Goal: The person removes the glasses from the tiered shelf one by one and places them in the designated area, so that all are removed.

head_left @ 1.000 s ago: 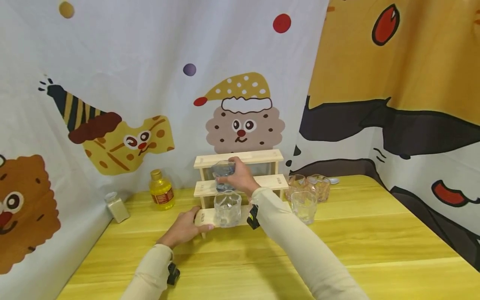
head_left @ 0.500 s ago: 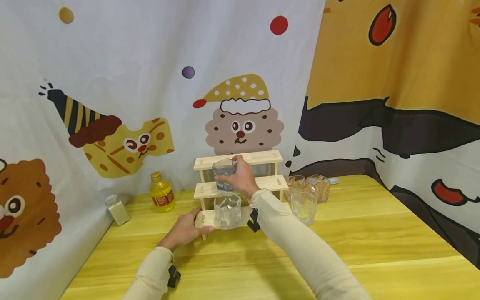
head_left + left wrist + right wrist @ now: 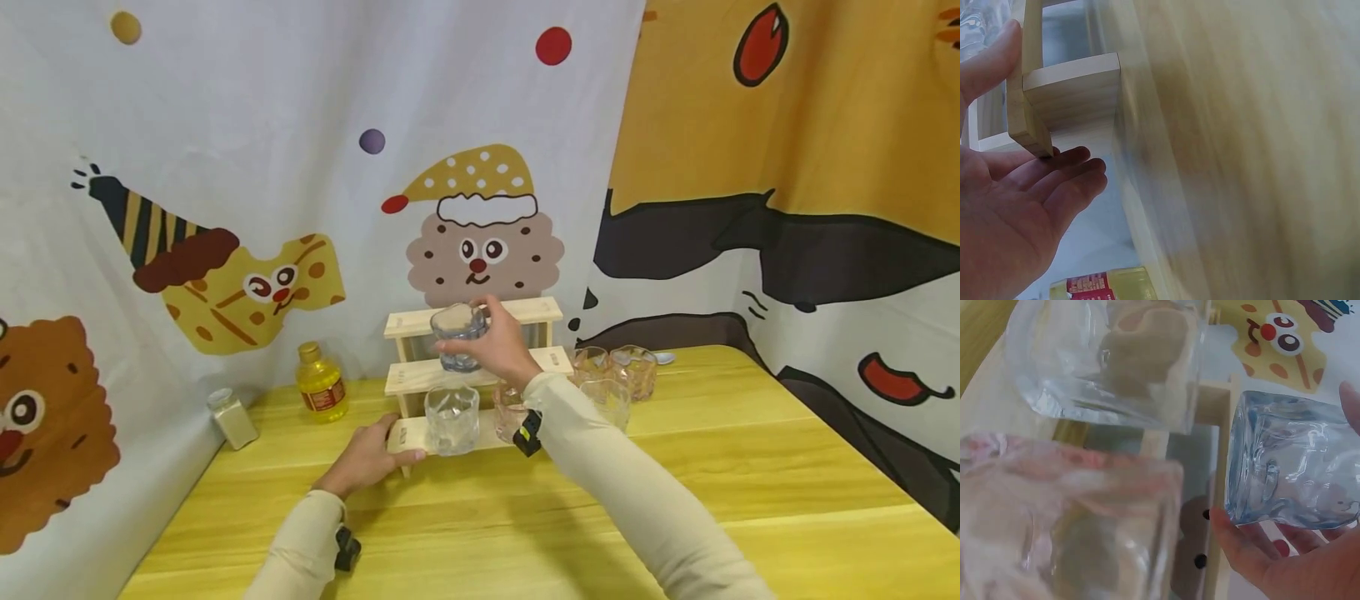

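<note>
A three-tier wooden rack [image 3: 532, 311] stands against the curtain. My left hand [image 3: 367, 454] holds the left end of its lowest shelf; in the left wrist view the thumb lies over the board [image 3: 1072, 94], with fingers at the other side. At the middle shelf my right hand [image 3: 501, 343] holds a bluish glass tumbler [image 3: 459, 337], upright, thumb and fingers around it. The right wrist view shows this tumbler [image 3: 1297, 462] between thumb and fingers. On the lowest shelf sit a clear tumbler [image 3: 452, 421] and a pink tumbler [image 3: 506, 412], partly behind my right wrist.
Right of the rack stand two pink tumblers [image 3: 636, 371], a clear tumbler [image 3: 611, 396] partly behind my sleeve, and a spoon [image 3: 664, 358]. Left of it are a yellow oil bottle [image 3: 321, 383] and a small jar [image 3: 232, 418] of pale contents. A printed curtain backs the table.
My right hand and the bluish tumbler have shifted slightly right and back, and the pink tumbler on the lowest shelf shows more. My left hand stays on the rack.
</note>
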Available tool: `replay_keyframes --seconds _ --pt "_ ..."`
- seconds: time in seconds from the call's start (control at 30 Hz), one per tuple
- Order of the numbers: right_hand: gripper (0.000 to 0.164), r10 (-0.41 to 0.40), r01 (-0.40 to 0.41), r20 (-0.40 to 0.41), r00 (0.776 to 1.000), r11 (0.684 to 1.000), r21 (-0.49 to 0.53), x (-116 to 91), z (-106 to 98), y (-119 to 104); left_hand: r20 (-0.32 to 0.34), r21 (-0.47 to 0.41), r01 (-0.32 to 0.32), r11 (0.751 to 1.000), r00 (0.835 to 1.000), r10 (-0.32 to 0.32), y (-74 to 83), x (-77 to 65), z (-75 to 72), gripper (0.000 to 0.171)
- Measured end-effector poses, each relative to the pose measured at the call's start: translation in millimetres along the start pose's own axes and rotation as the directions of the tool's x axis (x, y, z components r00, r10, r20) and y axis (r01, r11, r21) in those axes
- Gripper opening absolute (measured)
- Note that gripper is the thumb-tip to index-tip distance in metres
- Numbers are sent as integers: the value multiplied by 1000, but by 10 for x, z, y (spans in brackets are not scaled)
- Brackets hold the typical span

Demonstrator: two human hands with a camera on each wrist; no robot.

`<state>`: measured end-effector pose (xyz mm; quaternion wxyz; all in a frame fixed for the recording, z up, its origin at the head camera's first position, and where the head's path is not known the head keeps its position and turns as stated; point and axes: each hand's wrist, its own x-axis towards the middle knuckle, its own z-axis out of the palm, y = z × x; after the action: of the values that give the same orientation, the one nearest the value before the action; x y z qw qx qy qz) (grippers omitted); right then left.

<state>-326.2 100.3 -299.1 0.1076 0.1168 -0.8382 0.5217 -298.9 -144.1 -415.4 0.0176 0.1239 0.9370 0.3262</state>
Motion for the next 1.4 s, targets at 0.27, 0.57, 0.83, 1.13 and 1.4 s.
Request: replay_keyframes --seconds 0.27,0.57,0.83,1.13,1.4 --pt "90 22 -22 -25 999 1000 22 -54 -268 33 -14 16 -18 1000 1000 18 32 -6 -25 92" --pt "81 -25 25 -15 1000 1000 -10 -199 -558 136 -18 24 -26 999 999 26 22 13 -35 92" --pt "83 3 -6 -36 999 996 -87 -352 -881 242 -17 24 -30 999 999 30 45 20 -18 90" --pt "87 23 -38 -80 996 982 -187 -535 -1235 482 -16 4 -11 1000 1000 11 57 -13 -11 88" --pt "90 41 -58 -83 996 973 -223 -695 -1512 679 -11 -5 4 1000 1000 -4 21 -22 -9 92"
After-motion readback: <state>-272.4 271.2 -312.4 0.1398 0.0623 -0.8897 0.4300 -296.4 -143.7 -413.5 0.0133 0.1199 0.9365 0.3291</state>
